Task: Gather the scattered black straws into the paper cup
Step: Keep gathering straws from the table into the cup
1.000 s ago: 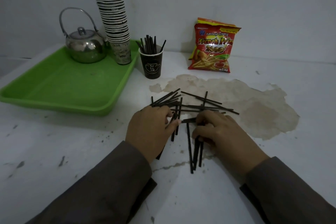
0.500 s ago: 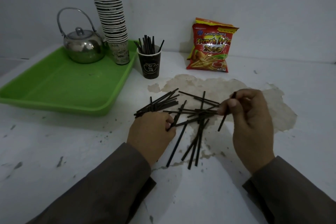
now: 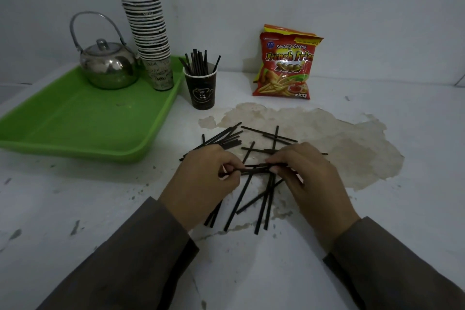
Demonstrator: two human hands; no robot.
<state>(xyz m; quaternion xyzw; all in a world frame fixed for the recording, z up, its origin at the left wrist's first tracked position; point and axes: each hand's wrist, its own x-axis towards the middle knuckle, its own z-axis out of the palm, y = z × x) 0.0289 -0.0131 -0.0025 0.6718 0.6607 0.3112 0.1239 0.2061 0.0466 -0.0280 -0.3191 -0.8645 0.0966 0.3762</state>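
Note:
Several black straws lie scattered on the white table in front of me. A dark paper cup stands farther back, upright, with several straws sticking out of it. My left hand and my right hand meet over the pile. Between them runs a roughly level black straw; the fingers of each hand pinch one end of it. My hands hide some of the straws underneath.
A green tray at the left holds a steel kettle and a tall stack of paper cups. A red French fries bag leans against the wall. A brown patch marks the table.
My right hand, which held a straw up at the right, has come down and left to meet my left hand. Both hands now pinch one straw between them.

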